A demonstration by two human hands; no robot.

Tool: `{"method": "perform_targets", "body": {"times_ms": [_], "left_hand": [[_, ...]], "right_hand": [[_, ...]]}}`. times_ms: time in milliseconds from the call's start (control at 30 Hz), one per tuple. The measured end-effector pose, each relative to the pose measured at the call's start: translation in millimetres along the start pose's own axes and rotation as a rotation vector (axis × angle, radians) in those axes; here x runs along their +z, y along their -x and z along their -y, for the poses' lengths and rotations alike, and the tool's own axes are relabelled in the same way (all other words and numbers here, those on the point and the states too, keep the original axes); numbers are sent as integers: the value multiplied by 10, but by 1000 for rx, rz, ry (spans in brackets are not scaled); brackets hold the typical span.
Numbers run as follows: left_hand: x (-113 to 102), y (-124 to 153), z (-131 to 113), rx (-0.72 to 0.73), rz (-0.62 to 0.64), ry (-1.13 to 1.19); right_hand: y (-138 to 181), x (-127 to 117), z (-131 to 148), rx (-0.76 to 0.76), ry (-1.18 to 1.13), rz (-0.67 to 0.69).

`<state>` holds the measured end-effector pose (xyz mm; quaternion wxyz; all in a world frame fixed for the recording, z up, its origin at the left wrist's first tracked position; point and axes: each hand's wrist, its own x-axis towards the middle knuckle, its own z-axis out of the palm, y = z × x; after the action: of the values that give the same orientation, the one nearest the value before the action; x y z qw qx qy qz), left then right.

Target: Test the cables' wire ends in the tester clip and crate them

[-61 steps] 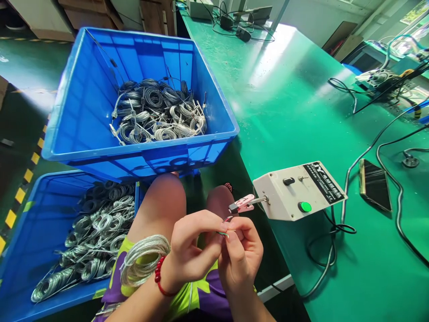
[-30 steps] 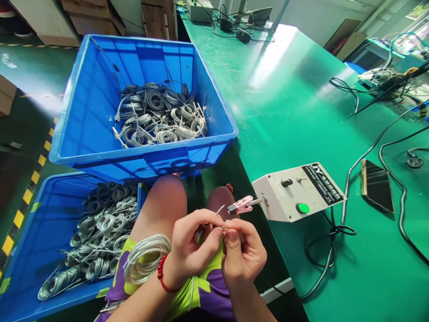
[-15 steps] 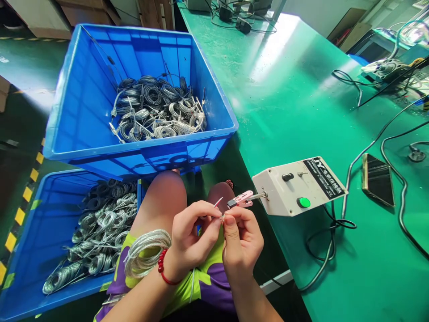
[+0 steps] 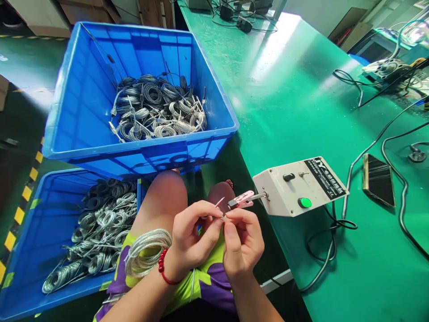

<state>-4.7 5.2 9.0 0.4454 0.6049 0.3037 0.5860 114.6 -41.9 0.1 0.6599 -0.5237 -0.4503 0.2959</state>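
My left hand (image 4: 197,232) is closed in a pinch on the end of a cable. One thin red-and-white wire (image 4: 220,201) sticks up above its fingers. My right hand (image 4: 243,241) meets it fingertip to fingertip, thumb and forefinger pinching the fine wire strands at that same end. A coil of clear silvery cable (image 4: 147,252) rests on my lap beside my left wrist. Just beyond my right fingers is a pink clip (image 4: 243,199) with a dark tip, mounted on the metal shaft of a grey machine box (image 4: 278,192).
Ahead, a large blue crate (image 4: 140,147) holds several coiled cables (image 4: 154,96). A lower blue crate (image 4: 25,268) at left has more coils (image 4: 107,219). On the green table (image 4: 284,112) lie a phone (image 4: 378,181) and loose black power cords (image 4: 402,179).
My right thumb has shifted slightly down and away from the forefinger, showing more of the wire strands. The left hand keeps its grip, nearly still.
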Motion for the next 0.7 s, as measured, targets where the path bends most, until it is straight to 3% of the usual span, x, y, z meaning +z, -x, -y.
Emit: {"method": "perform_targets", "body": {"times_ms": [133, 433, 700], "left_hand": [[9, -27, -5, 17, 2, -9], [30, -10, 6, 29, -20, -37], [38, 10, 39, -41, -113, -76]], "right_hand": [[-34, 6, 25, 26, 20, 9], [-49, 68, 44, 180, -181, -56], [-323, 82, 32, 390, -306, -262]]}}
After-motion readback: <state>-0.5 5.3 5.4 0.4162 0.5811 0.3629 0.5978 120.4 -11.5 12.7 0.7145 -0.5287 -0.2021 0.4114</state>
